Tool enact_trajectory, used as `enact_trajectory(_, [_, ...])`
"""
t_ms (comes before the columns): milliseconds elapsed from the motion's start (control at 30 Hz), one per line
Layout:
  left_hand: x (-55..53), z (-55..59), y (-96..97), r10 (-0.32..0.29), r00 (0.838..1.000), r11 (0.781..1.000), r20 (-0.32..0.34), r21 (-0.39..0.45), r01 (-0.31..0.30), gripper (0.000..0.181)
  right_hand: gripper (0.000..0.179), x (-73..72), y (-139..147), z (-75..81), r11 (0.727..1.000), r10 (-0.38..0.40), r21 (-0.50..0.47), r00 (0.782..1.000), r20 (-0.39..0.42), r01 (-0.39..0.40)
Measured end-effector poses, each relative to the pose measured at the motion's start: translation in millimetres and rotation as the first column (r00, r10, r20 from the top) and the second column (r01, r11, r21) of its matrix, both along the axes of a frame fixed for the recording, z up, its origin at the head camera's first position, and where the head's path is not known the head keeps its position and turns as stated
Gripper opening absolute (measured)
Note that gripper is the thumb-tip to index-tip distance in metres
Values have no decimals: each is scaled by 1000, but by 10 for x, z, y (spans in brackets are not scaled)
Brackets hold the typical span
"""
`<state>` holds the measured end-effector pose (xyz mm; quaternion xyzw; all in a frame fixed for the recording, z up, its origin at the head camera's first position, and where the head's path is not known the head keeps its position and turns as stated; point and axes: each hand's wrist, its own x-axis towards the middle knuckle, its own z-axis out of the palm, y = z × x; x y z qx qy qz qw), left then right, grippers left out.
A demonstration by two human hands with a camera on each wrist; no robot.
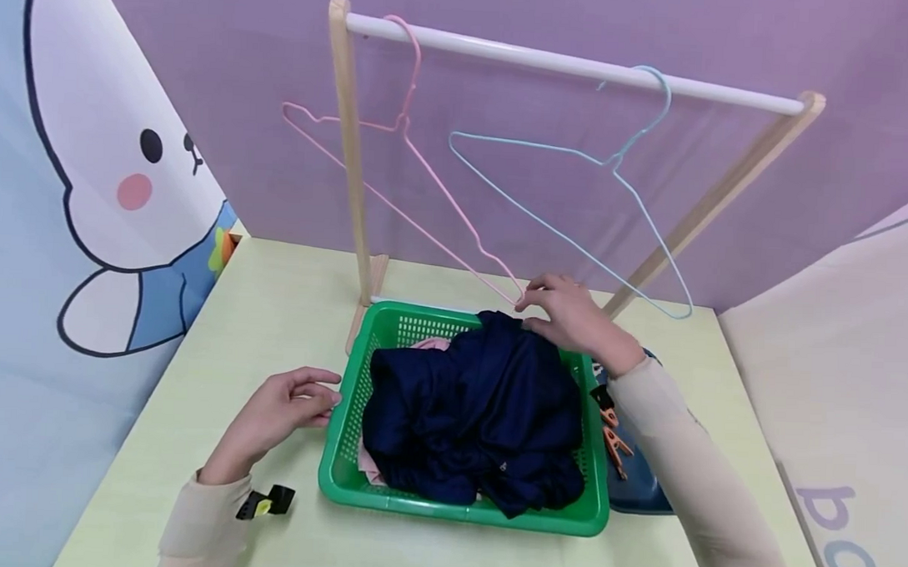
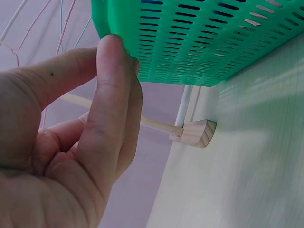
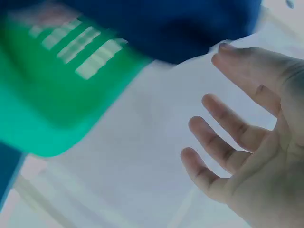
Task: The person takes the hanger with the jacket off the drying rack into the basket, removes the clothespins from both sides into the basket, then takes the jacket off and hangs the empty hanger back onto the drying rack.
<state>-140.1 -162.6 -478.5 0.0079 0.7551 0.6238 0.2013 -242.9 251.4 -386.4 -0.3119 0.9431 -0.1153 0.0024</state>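
Observation:
A green plastic basket with slotted walls holds a bunched dark navy garment. Pale pink cloth shows from under the navy one at the left. My left hand is at the basket's left side, its fingertips right at the outer rim and its fingers loosely bent. Over the basket's back right corner, my right hand hovers close to the top of the garment. In the right wrist view, its fingers are spread and relaxed with nothing between them.
Behind the basket stands a wooden rack with a white rail. A pink hanger and a light blue hanger hang from it. Right of the basket, partly under my right sleeve, lies a dark blue tray with orange clips.

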Motion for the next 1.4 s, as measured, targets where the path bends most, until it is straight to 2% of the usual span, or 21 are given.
enact_trajectory(100, [4, 0, 4, -6, 1000, 1000, 1, 10, 6, 38, 23, -146, 66, -91, 999, -34, 45, 996, 77, 30])
enact_trajectory(167, [5, 1, 3, -7, 1000, 1000, 4, 12, 7, 38, 25, -200, 59, -143, 998, -28, 58, 995, 92, 22])
enact_trajectory(300, [2, 3, -1, -3, 1000, 1000, 5, 6, 3, 38, 20, -271, 26, -189, 999, 4, 51, 998, 64, -7])
enact_trajectory(467, [-6, 3, 4, 1, 1000, 1000, 10, -5, -1, 37, 13, -214, 8, -67, 999, 12, -33, 1000, -13, -13])
enact_trajectory(567, [-9, 3, 5, 0, 1000, 1000, 10, -8, 0, 37, 12, -65, 1, 68, 996, 29, -85, 995, -97, -38])
enact_trajectory(633, [-11, 5, 3, -1, 1000, 1000, 9, -9, 1, 37, 12, 75, -11, 164, 990, 50, -118, 983, -174, -72])
enact_trajectory(767, [-11, 6, -3, -2, 1000, 1000, 8, -5, 3, 37, 13, 413, -57, 328, 971, 110, -166, 942, -318, -170])
enact_trajectory(867, [-9, 3, -4, -4, 1000, 1000, 8, 0, 4, 37, 12, 674, -110, 398, 958, 161, -168, 918, -363, -235])
enact_trajectory(967, [-5, -1, -4, -5, 1000, 1000, 6, 1, 5, 37, 10, 916, -172, 385, 946, 230, -146, 917, -326, -289])
enact_trajectory(1133, [-3, -2, 1, -2, 1000, 1000, 8, -8, 2, 36, 12, 1219, -278, 234, 930, 336, -82, 919, -209, -359])
enact_trajectory(1267, [-2, 5, 6, 0, 1000, 1000, 5, -15, 0, 36, 20, 1351, -329, 121, 932, 356, -17, 925, -135, -362])
enact_trajectory(1400, [0, 17, 8, 0, 1000, 1000, 3, -22, 0, 36, 27, 1407, -337, 61, 932, 361, 2, 925, -114, -363])
